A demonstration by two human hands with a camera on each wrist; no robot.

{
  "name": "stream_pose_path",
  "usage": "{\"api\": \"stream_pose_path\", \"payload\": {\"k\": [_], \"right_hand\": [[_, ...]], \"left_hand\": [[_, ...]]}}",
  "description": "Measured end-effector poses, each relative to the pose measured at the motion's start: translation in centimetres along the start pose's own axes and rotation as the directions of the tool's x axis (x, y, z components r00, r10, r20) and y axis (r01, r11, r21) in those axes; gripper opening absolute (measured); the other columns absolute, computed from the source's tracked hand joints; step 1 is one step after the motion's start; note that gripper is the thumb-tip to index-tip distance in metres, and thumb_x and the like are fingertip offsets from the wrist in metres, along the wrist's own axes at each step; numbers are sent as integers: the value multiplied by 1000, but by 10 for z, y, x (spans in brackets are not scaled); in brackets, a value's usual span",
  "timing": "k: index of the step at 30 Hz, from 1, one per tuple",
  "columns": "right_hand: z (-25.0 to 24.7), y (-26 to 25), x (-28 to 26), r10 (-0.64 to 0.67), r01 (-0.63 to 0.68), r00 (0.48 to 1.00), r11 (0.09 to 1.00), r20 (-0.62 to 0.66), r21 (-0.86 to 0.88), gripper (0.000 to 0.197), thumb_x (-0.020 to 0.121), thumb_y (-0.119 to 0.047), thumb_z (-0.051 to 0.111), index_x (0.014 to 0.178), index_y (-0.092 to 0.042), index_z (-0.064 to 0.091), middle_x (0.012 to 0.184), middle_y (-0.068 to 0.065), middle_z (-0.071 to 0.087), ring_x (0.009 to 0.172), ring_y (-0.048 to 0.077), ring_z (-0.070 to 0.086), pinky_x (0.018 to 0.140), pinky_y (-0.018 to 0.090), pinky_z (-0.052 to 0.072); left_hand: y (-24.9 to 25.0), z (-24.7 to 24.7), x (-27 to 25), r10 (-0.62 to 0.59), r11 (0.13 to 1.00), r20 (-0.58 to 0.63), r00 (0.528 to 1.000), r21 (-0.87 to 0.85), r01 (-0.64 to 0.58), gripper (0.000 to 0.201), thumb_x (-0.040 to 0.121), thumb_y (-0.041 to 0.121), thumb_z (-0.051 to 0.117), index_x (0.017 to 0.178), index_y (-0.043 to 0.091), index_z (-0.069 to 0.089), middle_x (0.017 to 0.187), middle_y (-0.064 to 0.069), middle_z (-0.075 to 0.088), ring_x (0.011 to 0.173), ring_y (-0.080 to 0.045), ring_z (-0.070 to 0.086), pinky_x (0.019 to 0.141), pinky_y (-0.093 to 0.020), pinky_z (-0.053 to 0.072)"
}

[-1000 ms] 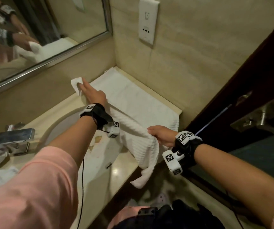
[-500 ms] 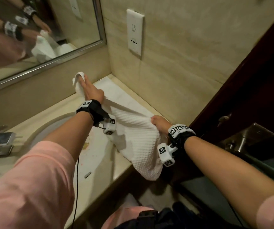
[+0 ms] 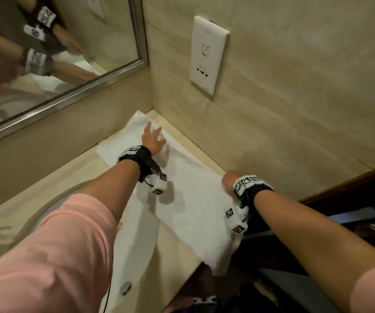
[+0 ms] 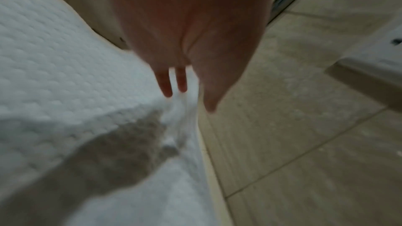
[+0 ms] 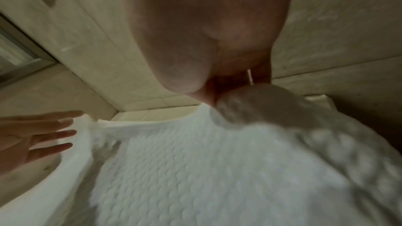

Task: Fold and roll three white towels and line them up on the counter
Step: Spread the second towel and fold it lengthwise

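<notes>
Towel (image 3: 191, 199) and hands form one line here: the cloth lies flat on the table (image 3: 53, 177), its long axis running from the far corner by the mirror (image 3: 46, 53) back toward the near edge, where its end droops over the side. Farthest left is the sink (image 3: 136, 233), with the towel's near-left edge just beside it. Next comes the left hand (image 3: 151, 138), resting on the far part of the towel with fingers (image 4: 165, 83) straight and spread, gripping nothing. From that hand the cloth stretches to the right and toward the person, along the wall that carries the socket (image 3: 208, 55). At the right, the right hand (image 3: 229, 179) sits on the wall-side edge of the towel, well apart from the left; the right wrist view shows its fingers curled, pinching a bunched bit of cloth (image 5: 261, 102).

The fold looks only begun, and no rolled towels show. The right hand is nearer the hanging end, so it seems better placed to carry that end along the long axis toward the left hand.
</notes>
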State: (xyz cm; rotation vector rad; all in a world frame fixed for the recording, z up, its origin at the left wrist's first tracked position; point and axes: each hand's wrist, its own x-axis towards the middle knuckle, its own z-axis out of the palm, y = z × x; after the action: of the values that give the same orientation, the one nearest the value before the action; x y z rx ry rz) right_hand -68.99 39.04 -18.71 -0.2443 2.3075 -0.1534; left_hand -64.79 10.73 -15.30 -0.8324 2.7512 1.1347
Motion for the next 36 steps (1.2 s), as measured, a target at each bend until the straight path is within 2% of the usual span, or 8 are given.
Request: {"api": "stream_pose_path", "payload": {"k": [2, 5, 11, 14, 17, 26, 31, 36], "right_hand": [[2, -4, 8, 45, -44, 999, 996, 16, -82, 30, 85, -12, 63, 111, 2, 63, 119, 14, 63, 104, 32, 63, 87, 32, 54], [-9, -35, -6, 60, -60, 998, 998, -4, 11, 34, 94, -16, 52, 123, 2, 56, 124, 17, 57, 117, 33, 55, 67, 20, 42], [-29, -112, 17, -4, 5, 997, 1000, -78, 15, 48, 96, -35, 42, 131, -2, 45, 132, 18, 53, 110, 33, 54, 88, 34, 42], [-38, -151, 29, -50, 50, 998, 999, -28, -22, 59, 96, -38, 39, 143, -3, 28, 145, 17, 41, 125, 34, 48, 96, 37, 41], [-47, -182, 39, -82, 82, 996, 997, -27, 2, 58, 97, -34, 37, 144, -3, 24, 145, 17, 40, 124, 34, 48, 86, 33, 40], [-61, -251, 85, -185, 192, 980, 977, -76, 97, 51, 96, -33, 40, 140, -6, 34, 141, 16, 45, 123, 35, 49, 95, 35, 39], [-65, -274, 110, -235, 257, 963, 946, -129, 195, 43, 91, -32, 43, 129, -16, 49, 128, 11, 58, 110, 32, 58, 95, 35, 45], [-67, -288, 129, -217, 249, 958, 953, -186, 172, 38, 96, -30, 40, 130, -16, 49, 130, 12, 56, 114, 33, 54, 90, 33, 40]], "left_hand": [[-17, 6, 10, 47, 998, 138, 989, 42, -54, 51, 98, 22, 52, 146, 17, 37, 159, -10, 9, 145, -29, 13, 117, -34, 12], [-48, 6, 21, 131, 991, 137, 982, 15, -134, 39, 96, 16, 53, 136, 15, 52, 154, -13, 27, 143, -27, 23, 116, -34, 15], [-97, -22, 32, 4, 997, -126, 992, -79, -14, 31, 90, 0, 52, 114, 11, 68, 131, -14, 56, 126, -29, 46, 105, -32, 32], [-117, -37, 31, -108, 990, -194, 975, -113, 87, 33, 87, -2, 50, 112, 9, 68, 127, -16, 59, 121, -31, 51, 103, -34, 38], [-139, -46, 27, -194, 980, -211, 958, -92, 178, 33, 84, 2, 52, 112, 11, 67, 124, -16, 60, 116, -34, 53, 102, -37, 40], [-164, -61, 16, -283, 959, -248, 926, -100, 266, 32, 85, 0, 52, 114, 8, 65, 121, -12, 62, 114, -32, 54, 100, -31, 38], [-169, -65, 21, -307, 952, -189, 933, -67, 300, 36, 90, 3, 50, 125, 7, 56, 132, -16, 49, 115, -29, 52, 96, -22, 33], [-173, -68, 26, -343, 939, -196, 919, -50, 340, 34, 92, 13, 53, 125, 7, 53, 131, -16, 48, 118, -29, 49, 100, -29, 36]]}}
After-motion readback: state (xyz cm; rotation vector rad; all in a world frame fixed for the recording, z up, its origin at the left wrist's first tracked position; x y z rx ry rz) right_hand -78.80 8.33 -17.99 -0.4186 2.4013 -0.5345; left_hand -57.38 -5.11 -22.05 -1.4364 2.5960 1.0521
